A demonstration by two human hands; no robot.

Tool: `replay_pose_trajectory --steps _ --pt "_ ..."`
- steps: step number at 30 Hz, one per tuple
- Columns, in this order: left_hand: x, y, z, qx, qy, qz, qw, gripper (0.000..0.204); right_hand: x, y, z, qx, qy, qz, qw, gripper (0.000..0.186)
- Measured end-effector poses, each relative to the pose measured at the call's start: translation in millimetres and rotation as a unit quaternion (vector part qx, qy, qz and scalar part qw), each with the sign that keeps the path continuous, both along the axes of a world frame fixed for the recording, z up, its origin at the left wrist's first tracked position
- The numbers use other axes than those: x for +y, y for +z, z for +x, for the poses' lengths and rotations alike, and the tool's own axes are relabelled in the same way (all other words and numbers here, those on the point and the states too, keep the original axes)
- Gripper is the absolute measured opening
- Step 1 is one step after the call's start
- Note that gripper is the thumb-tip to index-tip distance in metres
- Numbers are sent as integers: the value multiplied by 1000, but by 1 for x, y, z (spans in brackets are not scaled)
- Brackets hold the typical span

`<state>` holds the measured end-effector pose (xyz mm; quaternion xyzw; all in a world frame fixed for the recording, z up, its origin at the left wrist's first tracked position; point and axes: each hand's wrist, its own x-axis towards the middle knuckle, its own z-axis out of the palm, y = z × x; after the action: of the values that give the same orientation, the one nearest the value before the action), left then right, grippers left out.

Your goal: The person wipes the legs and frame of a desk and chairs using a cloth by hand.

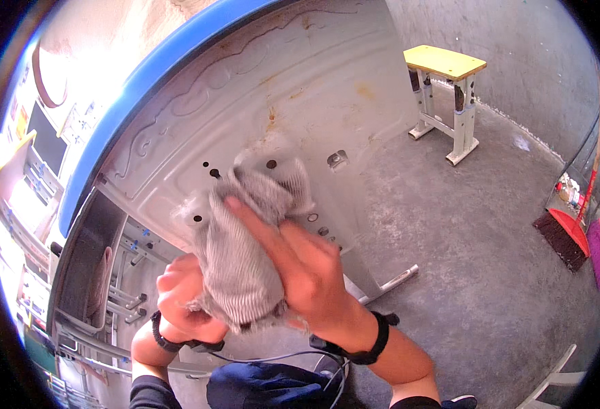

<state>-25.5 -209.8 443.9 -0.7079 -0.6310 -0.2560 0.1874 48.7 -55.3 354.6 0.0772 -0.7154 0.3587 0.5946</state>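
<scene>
While rag [242, 273] in fingers [252, 219], open compartment [85, 253].

Two bare hands are shown, one left hand [189, 298] and one right hand [313, 273], with two black wristbands [382, 339] worn, one per wrist. Two dark sleeves [153, 392] are seen. One grey ribbed cloth [240, 262], one pale metal panel [320, 75] and one blue edging strip [119, 116] are counted. One yellow-topped stool [446, 62] is shown clearly. Two broom heads are included: one dark-bristled [564, 237], one purple [598, 253]. The furniture [46, 180] at far left cannot be counted reliably.
</scene>
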Motion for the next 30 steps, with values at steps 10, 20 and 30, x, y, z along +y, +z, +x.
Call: replay_pose_trajectory --steps 10,20,30 --pt "15 -42 -6 -35 23 -192 981 20 0 -109 -18 -54 -51 26 997 45" --pt "24 -58 9 -67 82 71 992 17 20 -25 -3 -9 12 15 1000 61" --pt "79 -37 27 -317 26 58 946 17 71 29 -10 57 -95 8 994 69"
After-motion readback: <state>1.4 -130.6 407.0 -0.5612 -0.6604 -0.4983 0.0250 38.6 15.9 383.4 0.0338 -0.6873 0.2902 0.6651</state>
